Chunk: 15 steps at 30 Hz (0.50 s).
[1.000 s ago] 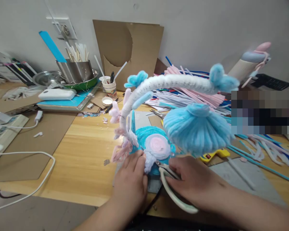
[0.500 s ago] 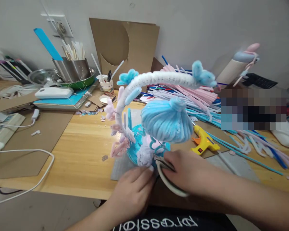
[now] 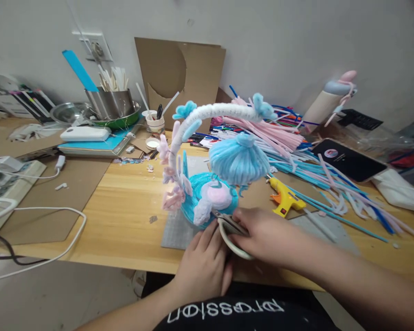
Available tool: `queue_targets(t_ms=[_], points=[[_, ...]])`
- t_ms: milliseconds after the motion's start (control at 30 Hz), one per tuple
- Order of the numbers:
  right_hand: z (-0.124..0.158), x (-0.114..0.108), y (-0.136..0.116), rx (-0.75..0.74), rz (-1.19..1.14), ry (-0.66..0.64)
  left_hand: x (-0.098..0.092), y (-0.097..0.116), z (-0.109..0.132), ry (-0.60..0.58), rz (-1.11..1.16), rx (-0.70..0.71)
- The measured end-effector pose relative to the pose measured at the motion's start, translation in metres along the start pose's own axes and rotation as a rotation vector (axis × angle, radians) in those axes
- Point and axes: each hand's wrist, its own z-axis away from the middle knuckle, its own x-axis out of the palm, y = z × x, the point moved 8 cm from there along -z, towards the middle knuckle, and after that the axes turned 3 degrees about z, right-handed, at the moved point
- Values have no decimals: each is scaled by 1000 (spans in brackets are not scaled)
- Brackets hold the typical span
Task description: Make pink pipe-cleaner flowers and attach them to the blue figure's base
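A pipe-cleaner craft [image 3: 227,108] stands before me, its fuzzy white arch decked with blue and pink pieces. Below the arch is a ribbed blue shell-shaped piece [image 3: 239,161]. The round blue base [image 3: 193,209] carries a pale pink oval [image 3: 218,193] and a lilac puff [image 3: 202,212]. My left hand [image 3: 203,262] has its fingers curled against the front edge of the base; the fingertips are partly hidden. My right hand [image 3: 262,232] grips pliers [image 3: 232,243] with cream handles, their metal tip at the front of the base beside the left fingers.
A yellow glue gun [image 3: 286,197] lies to the right, near piled pipe cleaners [image 3: 262,131] and a phone [image 3: 351,158]. At the left are a power strip [image 3: 17,193], white cables and a cardboard sheet [image 3: 55,202]. Behind stand a metal pot [image 3: 110,105] and a cardboard panel [image 3: 203,69].
The view has shifted, and the craft is tilted differently, so more of its base and pink oval shows. The pliers stay in my right hand, the left hand still at the base.
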Motion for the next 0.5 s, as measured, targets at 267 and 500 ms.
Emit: queue_targets(t_ms=[267,500], points=[[0,-3,3,44,-119,20,9,0,-8,-59,0,-32],[-2,-10,0,31,-24,47,13,-2,-13,-83,47,-120]])
